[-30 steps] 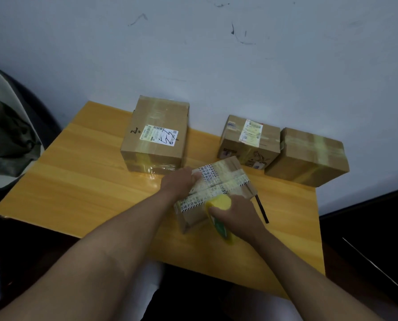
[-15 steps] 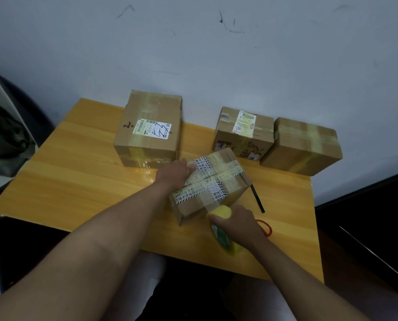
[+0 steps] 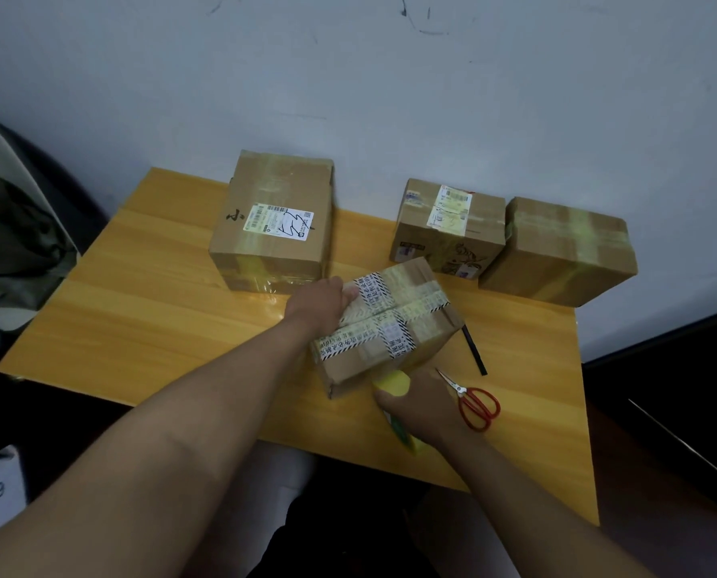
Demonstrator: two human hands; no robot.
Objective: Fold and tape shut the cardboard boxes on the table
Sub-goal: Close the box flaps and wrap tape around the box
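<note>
Left hand (image 3: 321, 302) grips the printed-tape cardboard box (image 3: 384, 327); right hand (image 3: 421, 404) clutches yellow tape roll (image 3: 392, 383), now drawn nearer, uncovering red-handled scissors (image 3: 475, 404).

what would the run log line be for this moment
left hand: grips printed-tape box | right hand: holds yellow tape roll at box's near side | scissors: on table

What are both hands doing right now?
Left hand: grips the far-left end of the taped cardboard box.
Right hand: grips the yellow tape roll against the box's near side.
</note>
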